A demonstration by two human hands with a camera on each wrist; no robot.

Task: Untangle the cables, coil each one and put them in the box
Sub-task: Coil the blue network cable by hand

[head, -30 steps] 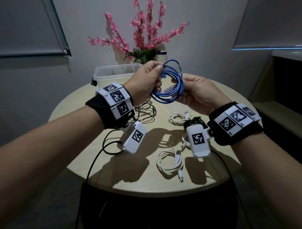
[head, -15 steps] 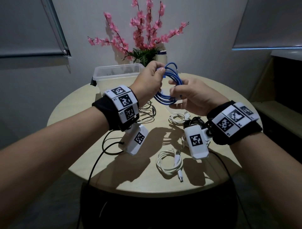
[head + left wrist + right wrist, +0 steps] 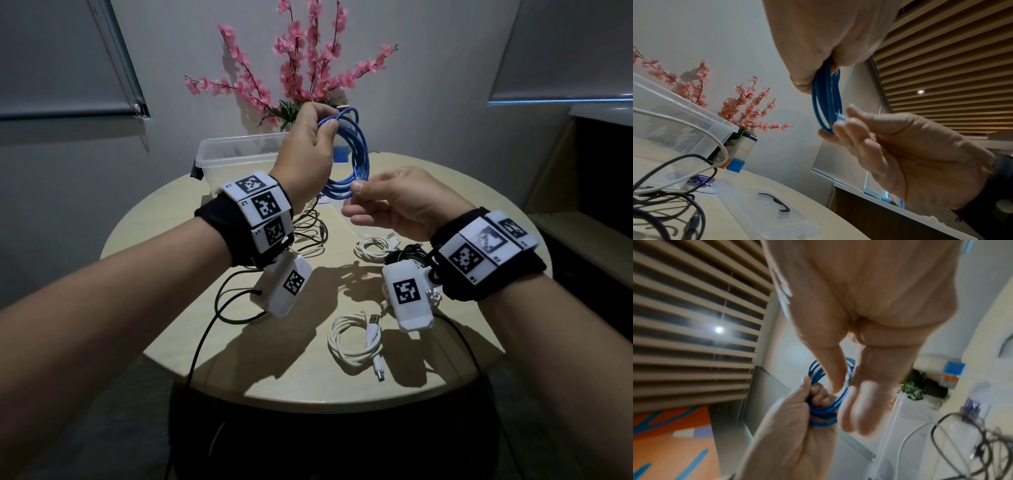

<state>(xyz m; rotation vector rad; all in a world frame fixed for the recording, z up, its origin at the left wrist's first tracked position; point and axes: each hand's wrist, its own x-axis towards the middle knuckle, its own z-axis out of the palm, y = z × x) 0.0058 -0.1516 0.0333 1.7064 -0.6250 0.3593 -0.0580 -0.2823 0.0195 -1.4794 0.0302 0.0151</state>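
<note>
Left hand (image 3: 305,154) raised, fist around blue cable coil (image 3: 356,161); right hand (image 3: 400,202) lower, fingertips pinching its bottom.

The cable (image 3: 356,161) gripped in the left hand (image 3: 305,154) was bright blue. Below the right hand (image 3: 400,202) lay white cable coils (image 3: 354,339), and under the left wrist a dark, black tangle (image 3: 308,236). Beyond the left hand stood a clear, colourless box (image 3: 236,154) and pink blossoms (image 3: 301,58) with green leaves. The table (image 3: 178,325) beneath both hands was pale beige. Each wrist wore a black band (image 3: 219,219) carrying white tags (image 3: 260,209) with black square patterns.
</note>
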